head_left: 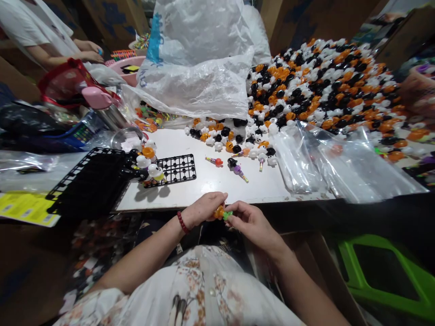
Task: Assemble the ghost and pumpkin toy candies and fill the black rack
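Note:
At the table's front edge, my left hand (206, 208) is closed around a small orange plastic piece (219, 212). My right hand (250, 222) pinches a bright green plastic piece (227, 216) that sits against the orange one; fingers hide part of both. On the white table just beyond lie a black-and-purple figure on a coloured stick (239, 170), a red-ended stick (215, 161) and a white-topped stick (261, 161). To the left, a black grid rack (180, 168) carries several white, orange and black toppers (149, 163) at its left end.
A large heap of orange, black and white plastic toppers (326, 86) covers the back right. Clear plastic bags (353, 167) lie at the right, and a big white sack (200, 68) stands behind. A co-worker's hands (89, 50) show at back left. A green plastic stool (387, 271) is lower right.

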`<state>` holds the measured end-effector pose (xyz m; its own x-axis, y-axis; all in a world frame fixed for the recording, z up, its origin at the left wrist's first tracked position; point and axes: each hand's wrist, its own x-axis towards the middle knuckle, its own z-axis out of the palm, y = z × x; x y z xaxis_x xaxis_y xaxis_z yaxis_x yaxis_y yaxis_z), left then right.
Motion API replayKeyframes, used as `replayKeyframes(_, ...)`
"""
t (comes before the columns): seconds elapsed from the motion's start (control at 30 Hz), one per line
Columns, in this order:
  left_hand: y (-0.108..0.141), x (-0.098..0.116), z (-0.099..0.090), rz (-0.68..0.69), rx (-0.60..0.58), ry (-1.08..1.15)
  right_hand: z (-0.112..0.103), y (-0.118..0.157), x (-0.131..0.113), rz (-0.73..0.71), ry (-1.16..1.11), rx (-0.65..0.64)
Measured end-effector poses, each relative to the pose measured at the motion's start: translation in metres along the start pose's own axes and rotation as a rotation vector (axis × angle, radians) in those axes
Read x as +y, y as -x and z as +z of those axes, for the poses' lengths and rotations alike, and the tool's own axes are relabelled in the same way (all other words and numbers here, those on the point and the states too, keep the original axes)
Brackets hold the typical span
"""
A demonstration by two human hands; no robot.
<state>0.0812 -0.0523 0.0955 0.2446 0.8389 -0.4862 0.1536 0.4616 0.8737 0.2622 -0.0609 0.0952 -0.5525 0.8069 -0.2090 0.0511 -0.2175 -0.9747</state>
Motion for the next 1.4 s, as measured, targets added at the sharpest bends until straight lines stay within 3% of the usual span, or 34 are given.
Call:
replayKeyframes(0.23,0.001,0.004,-0.004,0.225,0.101,-0.339,0.006,0.000,0.007,0.009,0.015,0.064)
replayKeyframes(0.33,-0.001,0.001,-0.004,0.191,0.062,-0.302,0.007,0.001,0.007,0.010,-0.012,0.034)
replayKeyframes(0.5,-0.004,-0.006,-0.006,0.090,-0.105,-0.099,0.003,0.001,0.002,-0.024,-0.049,-0.066)
replayKeyframes(0.63,-0.002,-0.006,-0.004,0.061,-0.142,-0.035,0.002,0.000,0.003,-0.006,-0.098,-0.103)
replayKeyframes(0.9,-0.006,-0.012,0.004,0.091,0.091,-0.004,-0.001,-0.006,0.005,0.058,-0.167,-0.083)
replayKeyframes(1.13,-0.008,-0.012,0.001,0.086,0.077,-0.092,-0.004,-0.010,0.013,0.090,-0.135,-0.028)
replayKeyframes(1.4,-0.013,-0.017,0.006,0.091,0.137,-0.171,0.006,-0.006,0.014,0.019,-0.033,0.074)
